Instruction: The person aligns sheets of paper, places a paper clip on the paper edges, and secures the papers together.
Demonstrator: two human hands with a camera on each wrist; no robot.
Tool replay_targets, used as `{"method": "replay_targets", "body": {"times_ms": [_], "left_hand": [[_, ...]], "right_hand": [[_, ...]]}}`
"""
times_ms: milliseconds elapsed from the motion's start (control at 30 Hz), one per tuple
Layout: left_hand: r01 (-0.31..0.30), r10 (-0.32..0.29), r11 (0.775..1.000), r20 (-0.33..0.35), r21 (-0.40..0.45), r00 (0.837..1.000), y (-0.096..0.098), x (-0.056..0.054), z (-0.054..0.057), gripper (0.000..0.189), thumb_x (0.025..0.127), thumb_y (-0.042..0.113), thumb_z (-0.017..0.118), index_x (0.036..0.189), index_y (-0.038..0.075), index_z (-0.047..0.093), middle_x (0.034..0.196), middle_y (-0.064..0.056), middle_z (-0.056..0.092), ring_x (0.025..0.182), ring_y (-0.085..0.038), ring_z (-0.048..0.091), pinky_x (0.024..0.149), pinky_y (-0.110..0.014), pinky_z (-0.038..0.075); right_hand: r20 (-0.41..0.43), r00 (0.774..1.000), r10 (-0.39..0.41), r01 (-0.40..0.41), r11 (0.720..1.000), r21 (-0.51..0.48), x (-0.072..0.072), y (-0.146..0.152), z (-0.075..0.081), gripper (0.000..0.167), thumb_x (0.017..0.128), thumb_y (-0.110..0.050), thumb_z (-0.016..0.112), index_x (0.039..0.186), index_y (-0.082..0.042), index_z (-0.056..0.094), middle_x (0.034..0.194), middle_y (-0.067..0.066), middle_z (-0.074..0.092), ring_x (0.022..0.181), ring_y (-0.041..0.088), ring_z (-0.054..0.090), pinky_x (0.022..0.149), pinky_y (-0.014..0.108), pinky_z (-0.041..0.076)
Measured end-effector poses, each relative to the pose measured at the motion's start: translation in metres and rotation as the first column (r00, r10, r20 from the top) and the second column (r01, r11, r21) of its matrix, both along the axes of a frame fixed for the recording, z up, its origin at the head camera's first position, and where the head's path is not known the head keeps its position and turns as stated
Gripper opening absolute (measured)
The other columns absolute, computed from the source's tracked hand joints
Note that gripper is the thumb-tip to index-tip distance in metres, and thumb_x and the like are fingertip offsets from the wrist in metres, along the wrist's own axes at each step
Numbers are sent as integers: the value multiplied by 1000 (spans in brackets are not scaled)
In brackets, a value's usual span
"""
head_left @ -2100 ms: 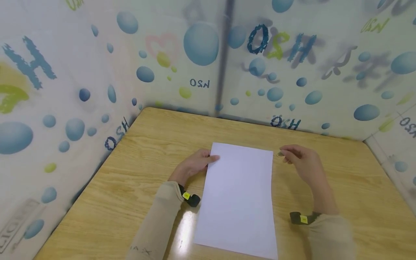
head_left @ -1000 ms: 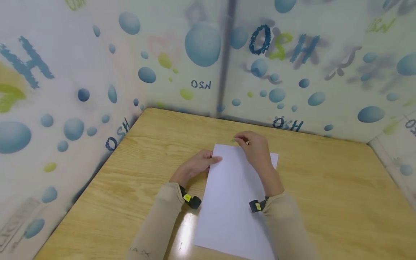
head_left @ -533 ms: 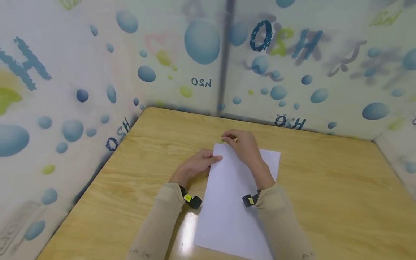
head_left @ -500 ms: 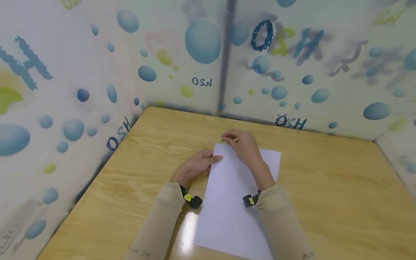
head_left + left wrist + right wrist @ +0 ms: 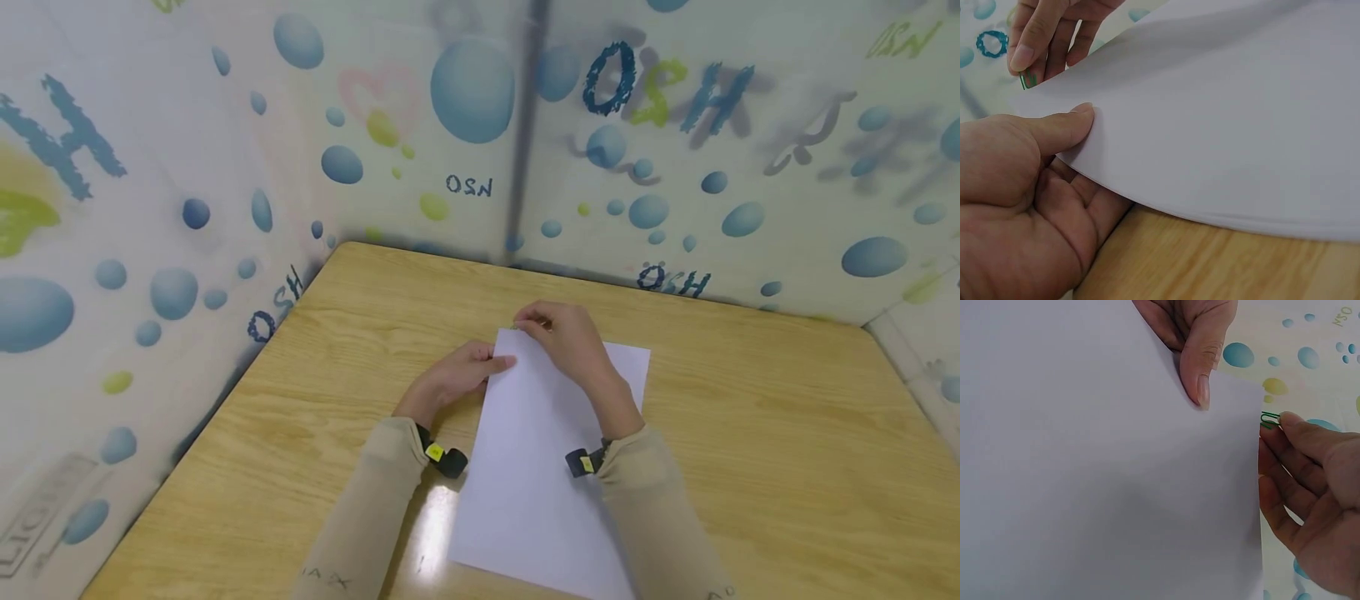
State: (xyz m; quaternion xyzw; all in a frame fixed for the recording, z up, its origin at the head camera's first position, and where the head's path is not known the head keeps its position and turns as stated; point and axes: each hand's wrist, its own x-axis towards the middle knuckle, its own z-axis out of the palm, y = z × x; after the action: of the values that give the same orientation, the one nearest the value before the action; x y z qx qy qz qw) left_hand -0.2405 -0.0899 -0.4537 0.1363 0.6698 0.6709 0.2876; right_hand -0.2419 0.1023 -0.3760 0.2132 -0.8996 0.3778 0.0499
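Observation:
A small green paper clip (image 5: 1269, 419) is pinched between the thumb and fingers of my right hand (image 5: 566, 337), right at the far edge of the paper near its left corner. My left hand (image 5: 465, 375) grips the left edge of the white paper (image 5: 540, 467), thumb on top and fingers underneath. In the left wrist view the paper (image 5: 1210, 125) appears as a thin stack of sheets, its edge bowed above the wood. My right forearm covers part of the sheet in the head view.
The wooden table (image 5: 765, 433) extends on both sides of the paper. Walls (image 5: 420, 125) printed with blue bubbles and letters stand along its back and left side. Each wrist wears a black strap camera (image 5: 450, 462).
My right hand has come from the right of the paper, leftward across its far edge to the left corner, carrying the clip. My left hand keeps its grip on the paper.

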Motion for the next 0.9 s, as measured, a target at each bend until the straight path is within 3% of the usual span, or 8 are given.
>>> {"method": "replay_targets", "body": {"times_ms": [900], "left_hand": [[13, -13, 1000, 2, 23, 1000, -1, -1, 0, 29, 103, 20, 51, 116, -2, 62, 106, -14, 68, 93, -23, 65, 78, -35, 53]], "right_hand": [[-30, 1000, -7, 8, 1000, 26, 1, -2, 1, 12, 92, -18, 68, 99, -9, 73, 96, 2, 71, 89, 17, 62, 80, 35, 52]]}}
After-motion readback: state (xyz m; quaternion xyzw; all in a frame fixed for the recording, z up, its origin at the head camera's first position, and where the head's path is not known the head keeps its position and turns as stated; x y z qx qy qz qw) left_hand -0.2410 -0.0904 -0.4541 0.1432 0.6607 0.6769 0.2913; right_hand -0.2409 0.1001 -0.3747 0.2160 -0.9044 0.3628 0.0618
